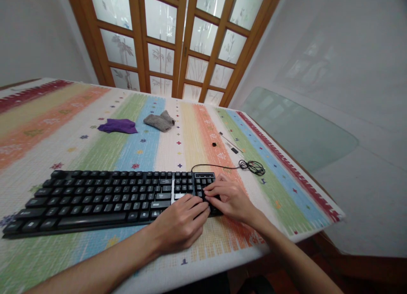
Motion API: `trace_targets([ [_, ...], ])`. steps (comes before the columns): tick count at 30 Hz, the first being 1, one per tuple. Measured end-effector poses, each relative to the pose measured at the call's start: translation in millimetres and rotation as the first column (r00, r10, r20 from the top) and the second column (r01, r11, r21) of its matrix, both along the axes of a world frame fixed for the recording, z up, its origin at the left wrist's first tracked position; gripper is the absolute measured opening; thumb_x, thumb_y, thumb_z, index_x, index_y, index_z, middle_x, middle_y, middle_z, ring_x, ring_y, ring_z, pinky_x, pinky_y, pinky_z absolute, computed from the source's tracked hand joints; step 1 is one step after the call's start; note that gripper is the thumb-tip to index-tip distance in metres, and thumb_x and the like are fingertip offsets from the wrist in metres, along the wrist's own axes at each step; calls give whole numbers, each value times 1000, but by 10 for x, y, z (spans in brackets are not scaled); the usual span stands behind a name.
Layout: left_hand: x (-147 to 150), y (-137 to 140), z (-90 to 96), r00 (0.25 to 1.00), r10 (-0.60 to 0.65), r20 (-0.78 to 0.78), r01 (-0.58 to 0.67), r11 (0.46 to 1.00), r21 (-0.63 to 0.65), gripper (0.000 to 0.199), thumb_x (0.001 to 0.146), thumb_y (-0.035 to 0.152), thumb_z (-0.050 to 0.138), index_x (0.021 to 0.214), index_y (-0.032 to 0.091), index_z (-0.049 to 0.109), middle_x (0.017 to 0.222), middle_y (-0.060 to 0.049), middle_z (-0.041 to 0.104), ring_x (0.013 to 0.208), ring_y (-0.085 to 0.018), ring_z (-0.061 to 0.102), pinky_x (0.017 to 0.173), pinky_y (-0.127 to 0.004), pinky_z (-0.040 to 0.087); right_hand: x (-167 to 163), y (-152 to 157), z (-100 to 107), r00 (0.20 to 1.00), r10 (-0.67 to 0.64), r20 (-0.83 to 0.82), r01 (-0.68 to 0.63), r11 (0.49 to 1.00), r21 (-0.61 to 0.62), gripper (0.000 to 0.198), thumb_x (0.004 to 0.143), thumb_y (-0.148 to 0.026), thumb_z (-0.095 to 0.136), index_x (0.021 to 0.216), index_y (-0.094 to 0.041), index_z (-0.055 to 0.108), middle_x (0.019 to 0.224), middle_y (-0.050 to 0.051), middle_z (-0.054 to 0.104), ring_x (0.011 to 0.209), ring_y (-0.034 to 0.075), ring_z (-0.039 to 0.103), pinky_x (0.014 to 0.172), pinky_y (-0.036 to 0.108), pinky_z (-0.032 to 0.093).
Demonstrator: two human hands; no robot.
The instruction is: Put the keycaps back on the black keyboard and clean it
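A black keyboard point(104, 200) lies along the near side of the table, its number pad under both hands. My left hand point(184, 219) is closed over the front edge of the number pad, fingers curled together and thumb hidden. From the right, my right hand point(229, 196) reaches onto the number pad keys with thumb and fingers pinched together. What sits between those fingertips is hidden. Left of the pad, a light strip of the keyboard shows between the key groups. The keyboard's black cable point(252, 167) lies coiled behind my right hand.
Beyond the keyboard lie a purple cloth point(117, 126) and a grey cloth point(160, 121). A small black piece point(214, 144), a thin rod point(230, 142) and a small black-ended tool point(234, 150) rest to the right. A striped tablecloth point(133, 154) covers the table.
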State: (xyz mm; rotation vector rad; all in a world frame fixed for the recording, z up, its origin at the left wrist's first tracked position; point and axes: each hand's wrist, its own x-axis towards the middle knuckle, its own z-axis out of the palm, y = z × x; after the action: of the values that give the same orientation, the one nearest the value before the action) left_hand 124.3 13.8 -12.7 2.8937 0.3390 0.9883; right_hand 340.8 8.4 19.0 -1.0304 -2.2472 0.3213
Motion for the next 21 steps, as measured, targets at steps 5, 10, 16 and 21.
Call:
trace_targets([
  [5,10,0,-27,999,1,34,0,1000,-5,24,95,11,46,110,5,63,98,-14,68,97,-27,63,84,-41,56,-36,-84,32,989,-81,121,71,994,79,13,92,-16,63,89,-20,75,106,11,65,95,25,57,84,44,52],
  [10,13,-2,-45,998,23,59,-23,1000,1,24,95,9,46,110,6,63,98,-14,68,98,-27,63,84,-41,56,-13,-185,-13,985,-126,119,121,991,51,12,89,-14,65,90,-19,76,111,12,57,103,27,54,86,44,51],
  [16,11,-9,-32,997,62,41,-63,998,10,25,94,11,48,113,6,64,106,-14,70,101,-27,65,91,-42,56,185,95,38,995,-83,63,87,994,-60,18,96,-22,62,104,-24,77,118,9,60,108,25,56,93,43,50],
  [21,37,-17,-89,986,167,-13,-166,984,57,38,97,17,46,129,3,58,135,-18,62,126,-30,58,108,-45,48,481,869,-47,920,-383,85,379,923,58,26,92,-22,61,116,-20,72,121,11,64,115,27,58,100,44,48],
])
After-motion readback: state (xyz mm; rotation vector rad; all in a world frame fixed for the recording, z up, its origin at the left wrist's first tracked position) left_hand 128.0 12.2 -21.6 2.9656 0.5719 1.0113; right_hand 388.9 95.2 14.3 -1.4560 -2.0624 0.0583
